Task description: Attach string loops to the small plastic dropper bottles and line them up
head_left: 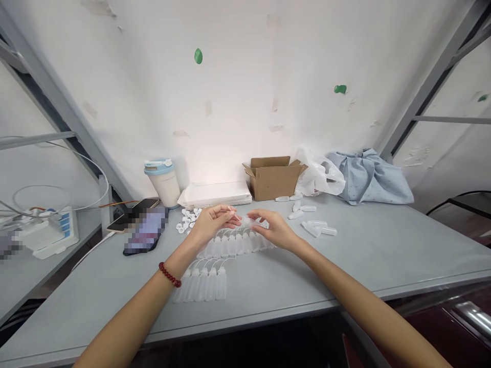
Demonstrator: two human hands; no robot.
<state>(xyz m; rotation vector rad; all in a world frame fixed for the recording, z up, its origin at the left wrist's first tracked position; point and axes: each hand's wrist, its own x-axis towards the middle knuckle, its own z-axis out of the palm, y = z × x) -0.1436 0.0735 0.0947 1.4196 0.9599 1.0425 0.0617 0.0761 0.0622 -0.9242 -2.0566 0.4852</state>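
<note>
On my feed, the right hand (pixel 273 227) has its grip pinched around a translucent bottle (pixel 249 222), held above the back row (pixel 233 245) of bottles on the tabletop (pixel 291 286). The left hand (pixel 215 221) faces it, fingers curled; I cannot tell whether its grip encloses anything. I locate the front row (pixel 200 286) nearer the edge, caps (pixel 186 220) beside the left hand, and loose bottles (pixel 308 208) to the right.

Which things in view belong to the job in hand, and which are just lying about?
Apparently in the job: white caps, rows of translucent bottles, loose translucent bottles.

Apparently lying about: lidded cup, two phones, plastic bag, blue cloth, cardboard box (use unclear).
</note>
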